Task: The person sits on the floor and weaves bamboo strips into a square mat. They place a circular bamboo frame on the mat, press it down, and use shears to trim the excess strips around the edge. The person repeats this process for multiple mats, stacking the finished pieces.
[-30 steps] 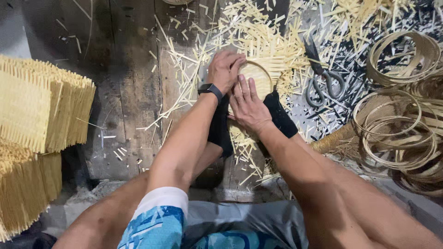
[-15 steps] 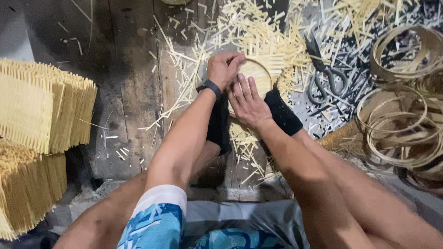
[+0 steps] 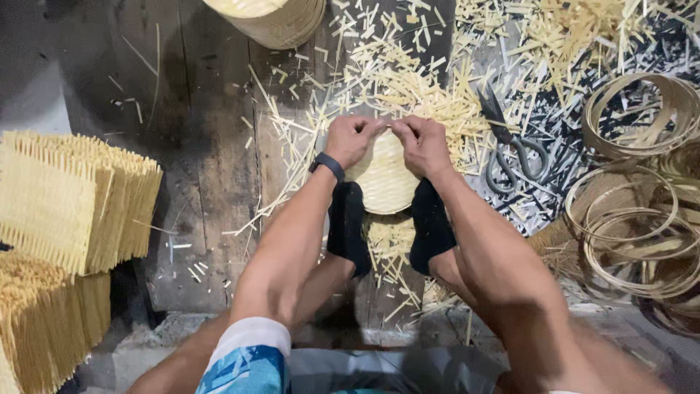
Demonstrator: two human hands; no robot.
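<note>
A small round woven bamboo piece (image 3: 382,182) lies on the dark wooden floor between my two feet in black socks (image 3: 347,226). My left hand (image 3: 351,138), with a dark band on the wrist, grips its far rim on the left. My right hand (image 3: 421,144) grips the far rim on the right. Both hands have the fingers curled over the edge, their fingertips nearly meeting at the top. The piece's far edge is hidden under my fingers.
Grey scissors (image 3: 510,146) lie right of my right hand among bamboo offcuts (image 3: 408,80). Coiled bamboo hoops (image 3: 634,219) pile up at the right. Stacks of woven mats (image 3: 69,204) stand at the left. A woven basket (image 3: 273,18) sits at the top.
The view has pulled in closer. My right hand moved from lying flat on the woven piece up to its far rim, and both hands now pinch that rim side by side.
</note>
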